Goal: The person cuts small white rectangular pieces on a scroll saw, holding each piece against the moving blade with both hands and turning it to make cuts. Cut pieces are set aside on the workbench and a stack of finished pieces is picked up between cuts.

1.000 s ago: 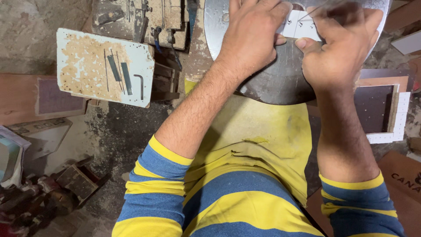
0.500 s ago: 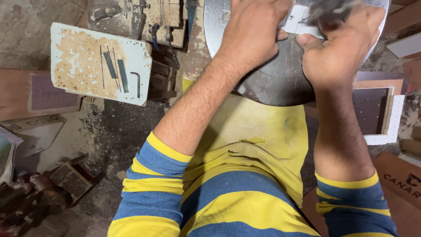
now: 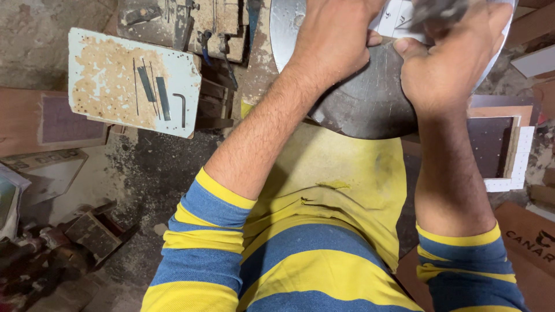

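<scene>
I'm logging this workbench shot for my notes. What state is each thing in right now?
Left hand: pressed flat on the round metal disc.
Right hand: closed on a dark, blurred tool.
White paper template: lying on the disc, partly covered by both hands.
White board: worn, flat, carrying thin metal strips and a hex key.

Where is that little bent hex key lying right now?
In the head view the hex key lies on the worn white board at upper left, just right of two dark flat strips, well left of the person's left hand.
</scene>
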Demonstrator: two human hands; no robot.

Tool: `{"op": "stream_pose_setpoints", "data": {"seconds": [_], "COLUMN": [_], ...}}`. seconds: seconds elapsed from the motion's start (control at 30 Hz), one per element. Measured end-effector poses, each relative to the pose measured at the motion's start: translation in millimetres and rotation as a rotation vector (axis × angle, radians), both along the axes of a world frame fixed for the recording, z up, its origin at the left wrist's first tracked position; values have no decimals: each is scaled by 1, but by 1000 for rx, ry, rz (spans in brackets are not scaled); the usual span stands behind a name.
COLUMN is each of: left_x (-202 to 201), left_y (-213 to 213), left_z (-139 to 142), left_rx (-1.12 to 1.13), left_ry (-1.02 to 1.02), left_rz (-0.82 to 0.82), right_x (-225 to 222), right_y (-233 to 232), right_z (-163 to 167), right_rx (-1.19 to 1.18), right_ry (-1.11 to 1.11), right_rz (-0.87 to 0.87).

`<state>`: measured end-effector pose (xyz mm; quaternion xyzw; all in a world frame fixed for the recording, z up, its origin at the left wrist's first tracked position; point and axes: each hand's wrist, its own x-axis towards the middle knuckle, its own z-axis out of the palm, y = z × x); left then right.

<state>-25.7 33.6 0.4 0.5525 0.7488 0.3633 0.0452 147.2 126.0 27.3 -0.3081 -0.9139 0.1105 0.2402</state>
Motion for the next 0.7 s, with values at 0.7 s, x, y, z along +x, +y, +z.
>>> {"op": "stream_pose_setpoints", "data": {"seconds": [0.7], "left_x": [-4], "left_y": [7], "left_z": [-8], "left_rx": [17], "left_ry": [-46], "left_rz": [3], "right_x": [-9], "right_y": [-5], "right_z": [14], "right_rx": [-53], "right_ry": [78], "right_rz": [28]}}
